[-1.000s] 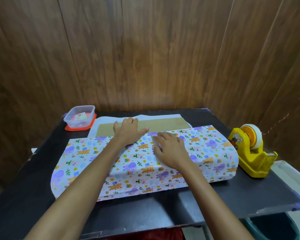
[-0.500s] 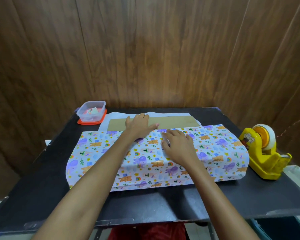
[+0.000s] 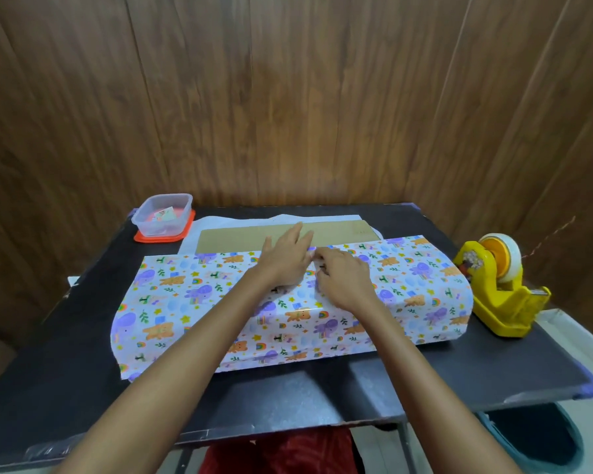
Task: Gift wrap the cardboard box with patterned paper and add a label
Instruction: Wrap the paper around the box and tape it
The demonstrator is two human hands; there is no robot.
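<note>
1. Since the frame half a second ago, my right hand [image 3: 344,280] has closed in on my left hand [image 3: 285,260]. Its fingers curl at the paper's far edge; whether they pinch it, I cannot tell.
2. My left hand lies flat, pressing the patterned paper [image 3: 172,302] onto the cardboard box [image 3: 233,238].
3. That box lies mid-table [image 3: 425,381], long axis left to right.
4. Taping likely follows: the tape dispenser [image 3: 500,289] at the right edge is nearer my right hand.

L hand [image 3: 285,258] & R hand [image 3: 344,280], forearms bare; red garment [image 3: 288,453] w/ darker pattern at lap.
</note>
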